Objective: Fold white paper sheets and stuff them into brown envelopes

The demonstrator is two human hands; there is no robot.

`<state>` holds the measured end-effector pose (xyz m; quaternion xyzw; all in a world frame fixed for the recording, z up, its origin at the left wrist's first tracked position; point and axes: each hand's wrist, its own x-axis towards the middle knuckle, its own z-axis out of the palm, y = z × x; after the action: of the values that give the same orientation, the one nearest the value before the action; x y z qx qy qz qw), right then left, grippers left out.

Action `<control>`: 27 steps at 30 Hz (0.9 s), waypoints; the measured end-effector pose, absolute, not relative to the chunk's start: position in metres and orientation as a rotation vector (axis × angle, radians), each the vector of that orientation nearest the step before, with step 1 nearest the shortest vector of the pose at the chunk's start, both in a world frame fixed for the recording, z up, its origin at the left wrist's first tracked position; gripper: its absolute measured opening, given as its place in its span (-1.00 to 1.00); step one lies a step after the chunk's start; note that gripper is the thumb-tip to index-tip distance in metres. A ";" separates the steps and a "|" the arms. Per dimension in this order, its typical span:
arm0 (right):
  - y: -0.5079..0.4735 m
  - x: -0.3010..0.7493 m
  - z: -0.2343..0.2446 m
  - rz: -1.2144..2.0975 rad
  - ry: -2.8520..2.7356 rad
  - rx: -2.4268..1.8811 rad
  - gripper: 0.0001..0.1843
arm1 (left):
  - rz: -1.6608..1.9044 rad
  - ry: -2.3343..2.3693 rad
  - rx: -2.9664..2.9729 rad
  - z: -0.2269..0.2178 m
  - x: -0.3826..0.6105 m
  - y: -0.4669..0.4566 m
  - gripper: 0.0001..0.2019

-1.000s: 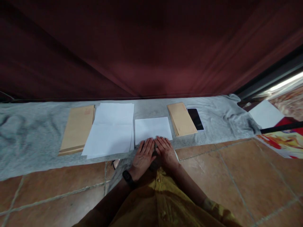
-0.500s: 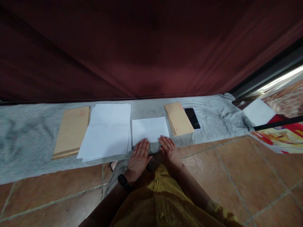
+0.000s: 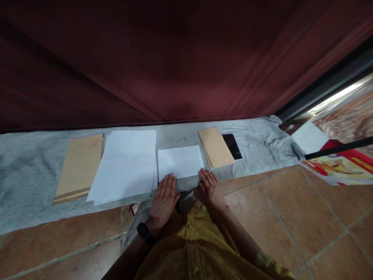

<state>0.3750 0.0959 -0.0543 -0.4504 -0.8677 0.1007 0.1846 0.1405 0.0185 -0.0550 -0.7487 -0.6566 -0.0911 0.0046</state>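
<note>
A folded-looking white sheet of paper (image 3: 181, 160) lies crosswise on the grey cloth in front of me. My left hand (image 3: 164, 197) rests flat, fingers stretched out, with its fingertips on the sheet's near left corner. At the near right corner, my right hand (image 3: 212, 189) lies with outstretched fingers touching the edge. Neither hand grips anything. Left of the sheet is a stack of larger white paper (image 3: 126, 163), slightly fanned. Small brown envelopes (image 3: 217, 147) are piled to the right, and larger brown envelopes (image 3: 80, 165) lie at the left.
A grey cloth (image 3: 256, 144) covers the long narrow surface. Beside the small envelopes lies a dark phone (image 3: 232, 146). A dark red curtain (image 3: 175, 77) hangs behind. At the right are a dark bar (image 3: 340, 147) and a colourful printed box or bag (image 3: 344, 167). Tiled floor (image 3: 291, 202) shows below.
My hands have spread slightly apart along the sheet's near edge, the left one moving left. The whole view has shifted a little; the papers and envelopes keep their arrangement.
</note>
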 end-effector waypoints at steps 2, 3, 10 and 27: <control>0.095 0.378 -0.053 0.275 -2.443 -1.283 -0.45 | -0.287 -2.055 -2.344 -0.054 0.140 0.019 -0.31; 0.094 0.379 -0.053 0.270 -2.443 -1.287 -0.45 | -0.288 -2.054 -2.343 -0.054 0.140 0.018 -0.31; 0.092 0.384 -0.053 0.248 -2.410 -1.324 -0.43 | -0.302 -2.041 -2.341 -0.056 0.139 0.018 -0.33; 0.080 0.320 -0.050 0.394 -2.516 -1.087 -0.46 | -0.320 -2.048 -2.373 -0.059 0.139 0.018 -0.30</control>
<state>0.3195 0.0804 -0.0499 -0.3858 -0.8930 0.1397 0.1851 0.1391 0.0185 -0.0588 -0.7530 -0.6501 -0.1017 -0.0045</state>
